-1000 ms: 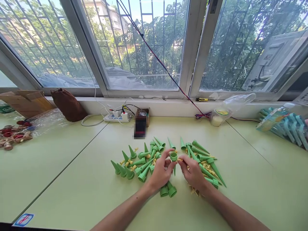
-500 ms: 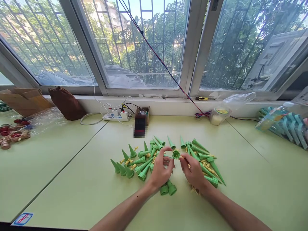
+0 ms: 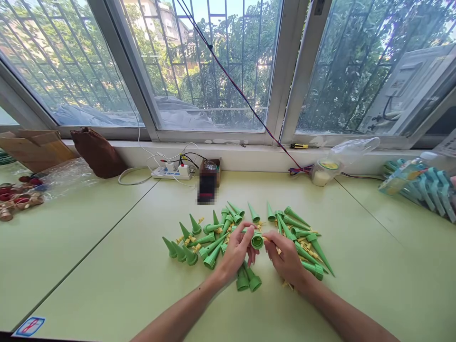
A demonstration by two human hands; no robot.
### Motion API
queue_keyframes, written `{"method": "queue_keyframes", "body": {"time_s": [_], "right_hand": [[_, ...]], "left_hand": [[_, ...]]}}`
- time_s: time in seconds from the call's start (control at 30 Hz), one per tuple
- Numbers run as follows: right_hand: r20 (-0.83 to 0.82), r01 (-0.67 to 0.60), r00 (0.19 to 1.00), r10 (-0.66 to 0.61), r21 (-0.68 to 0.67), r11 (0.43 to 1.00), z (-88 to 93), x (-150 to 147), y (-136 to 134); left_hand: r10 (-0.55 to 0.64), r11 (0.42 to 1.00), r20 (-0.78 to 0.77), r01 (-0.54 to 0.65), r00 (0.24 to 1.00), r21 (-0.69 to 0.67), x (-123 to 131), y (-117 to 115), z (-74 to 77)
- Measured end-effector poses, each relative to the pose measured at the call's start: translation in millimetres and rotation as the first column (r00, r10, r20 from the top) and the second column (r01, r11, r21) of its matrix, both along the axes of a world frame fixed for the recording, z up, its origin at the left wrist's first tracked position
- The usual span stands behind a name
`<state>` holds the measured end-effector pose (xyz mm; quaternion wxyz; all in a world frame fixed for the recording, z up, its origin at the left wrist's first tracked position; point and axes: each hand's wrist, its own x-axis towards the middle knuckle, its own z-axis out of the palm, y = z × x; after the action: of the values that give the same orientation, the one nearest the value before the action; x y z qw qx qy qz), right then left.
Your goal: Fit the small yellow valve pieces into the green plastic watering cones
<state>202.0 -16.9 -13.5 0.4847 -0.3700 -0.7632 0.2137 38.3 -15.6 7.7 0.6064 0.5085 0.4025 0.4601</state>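
My left hand point(image 3: 237, 249) is closed around a green plastic watering spike point(image 3: 257, 241), whose round open end faces me. Its pointed end is hidden from view. At the right side of that opening, my right hand point(image 3: 287, 256) pinches a small yellow valve point(image 3: 265, 239), mostly covered by the fingertips. Several other green spikes point(image 3: 213, 256) and yellow valves lie left of my left hand. More green spikes point(image 3: 320, 251) lie beyond and beside my right hand, mixed with yellow valves point(image 3: 305, 246). Below my left hand lie two spikes point(image 3: 255, 283), open ends towards me.
At the back stand a power strip point(image 3: 171, 174), a small box point(image 3: 215, 166) and a lidded plastic cup point(image 3: 321, 175). A brown bag point(image 3: 98, 154) and a cardboard box point(image 3: 39, 149) are at the left. Wrapped light-blue items point(image 3: 427, 187) sit at the right.
The left fingers have closed round the spike, where thumb and forefinger were spread before. The spike's open end has shifted slightly down and left. The right hand has moved slightly with it.
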Motion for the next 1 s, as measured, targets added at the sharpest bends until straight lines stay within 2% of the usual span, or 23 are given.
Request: {"method": "queue_keyframes", "body": {"time_s": [0.27,0.4,0.67,0.83,1.0], "right_hand": [[-0.006,0.014,1.000,-0.014,-0.076,0.997,-5.0,3.7,0.9],[0.000,0.027,1.000,-0.027,-0.074,0.997,-3.9,5.1,3.6],[0.016,0.080,0.997,-0.079,-0.053,0.995,-6.5,3.7,7.6],[0.012,0.125,0.992,-0.124,-0.060,0.990,-5.8,1.4,8.2],[-0.027,0.170,0.985,-0.171,-0.035,0.985,-3.4,2.1,7.5]], "left_hand": [[-0.051,0.988,0.036,0.045,0.998,0.148,-2.4,-0.6,-1.4],[-0.048,0.970,-0.022,0.052,0.999,0.239,-2.6,-0.9,-4.2],[0.062,0.940,-0.327,0.055,0.943,0.336,-2.8,0.5,-5.9],[0.114,0.941,-0.352,0.013,0.929,0.339,-1.7,0.6,-3.7],[0.233,0.925,-0.377,-0.085,0.896,0.370,-2.3,2.1,-3.4]]}}
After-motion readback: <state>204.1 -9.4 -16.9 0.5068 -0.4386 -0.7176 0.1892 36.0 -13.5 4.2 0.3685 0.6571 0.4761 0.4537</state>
